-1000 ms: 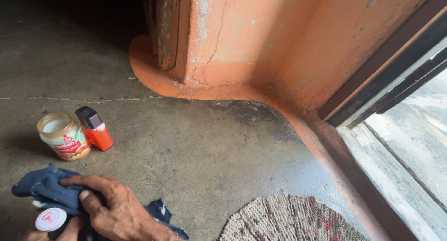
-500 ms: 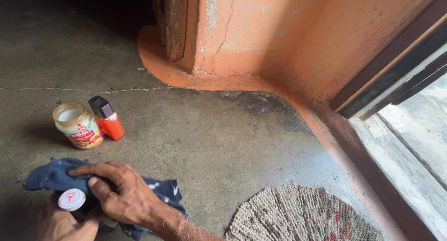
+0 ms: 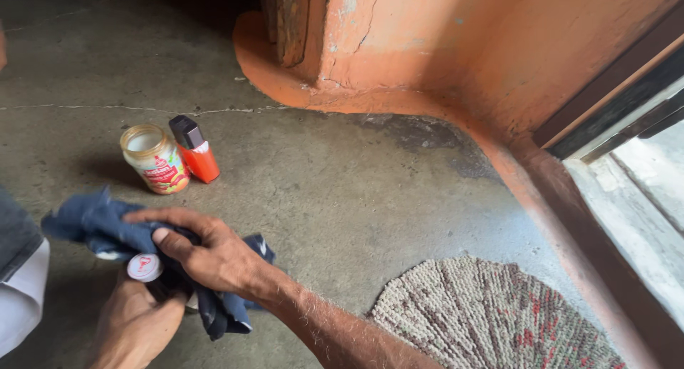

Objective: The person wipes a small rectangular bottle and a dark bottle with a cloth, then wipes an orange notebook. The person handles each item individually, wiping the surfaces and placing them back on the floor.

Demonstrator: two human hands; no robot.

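My left hand [image 3: 135,325] grips a small dark bottle with a round white cap [image 3: 144,267], low at the left of the view. My right hand [image 3: 208,251] presses a dark blue cloth [image 3: 89,223] against the side of that bottle, fingers spread over the fabric. The cloth wraps most of the bottle, so only the cap shows. On the concrete floor just beyond the hands stand an open glass jar [image 3: 155,159] with a red label and a small orange bottle [image 3: 197,151] with a black cap, touching each other.
A woven round mat [image 3: 491,319] lies on the floor at the lower right. An orange painted wall and its curved base [image 3: 399,63] run along the back. A doorway threshold [image 3: 627,226] is at the right. A crack [image 3: 71,107] crosses the concrete floor.
The view has dropped and swung left, so the jar and the orange bottle sit further right in the picture. Both hands show more fully, and the cloth has shifted around the bottle.
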